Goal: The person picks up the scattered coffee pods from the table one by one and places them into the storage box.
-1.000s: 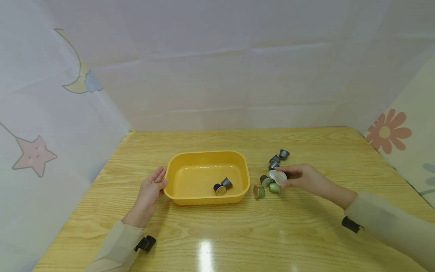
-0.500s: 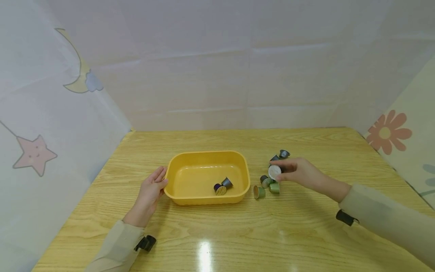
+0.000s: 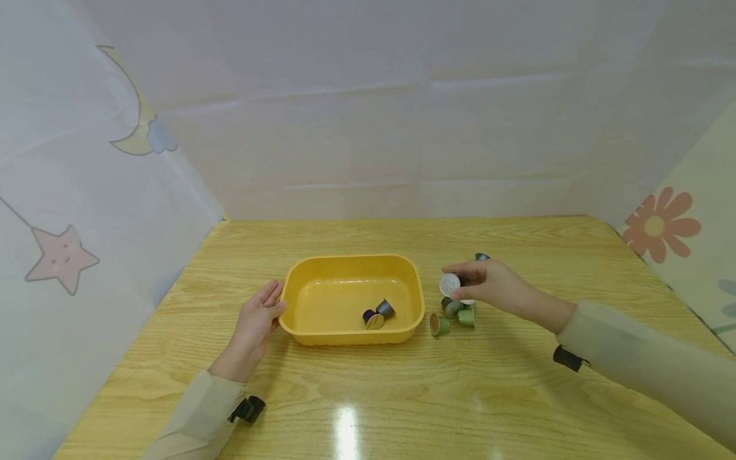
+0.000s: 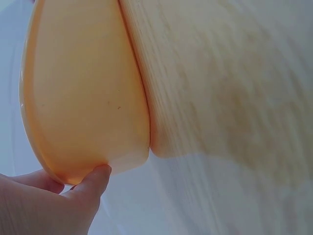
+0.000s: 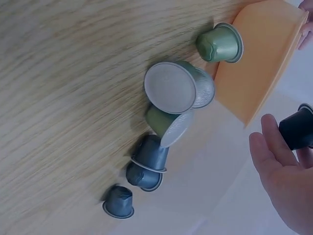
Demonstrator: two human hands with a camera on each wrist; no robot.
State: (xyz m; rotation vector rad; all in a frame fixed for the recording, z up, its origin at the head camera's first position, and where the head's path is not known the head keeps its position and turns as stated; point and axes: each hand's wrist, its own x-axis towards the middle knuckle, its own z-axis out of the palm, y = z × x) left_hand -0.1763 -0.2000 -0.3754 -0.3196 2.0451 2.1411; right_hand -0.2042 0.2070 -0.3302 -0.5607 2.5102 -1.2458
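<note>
My left hand [image 3: 253, 322] grips the left end of the yellow plastic tub [image 3: 351, 338]; in the left wrist view the thumb presses the outside of its wall [image 4: 88, 88]. Between the thumb and fingers of my right hand [image 3: 500, 287] is a dark coffee capsule [image 5: 296, 129], its pale lid [image 3: 450, 284] turned left, held over the loose capsules just right of the tub. Inside the tub lie a purple capsule with a gold lid [image 3: 375, 321] and a grey capsule [image 3: 386, 309].
Green capsules [image 3: 439, 325] lie close by the tub's right side. Several dark capsules [image 5: 119, 201] trail off behind them, partly hidden by my right hand in the head view. A printed cloth wall [image 3: 374, 147] stands at the back of the wooden table [image 3: 356, 396].
My right hand has lifted the dark capsule off the group and moved left, toward the tub. My left hand stays at the tub's end.
</note>
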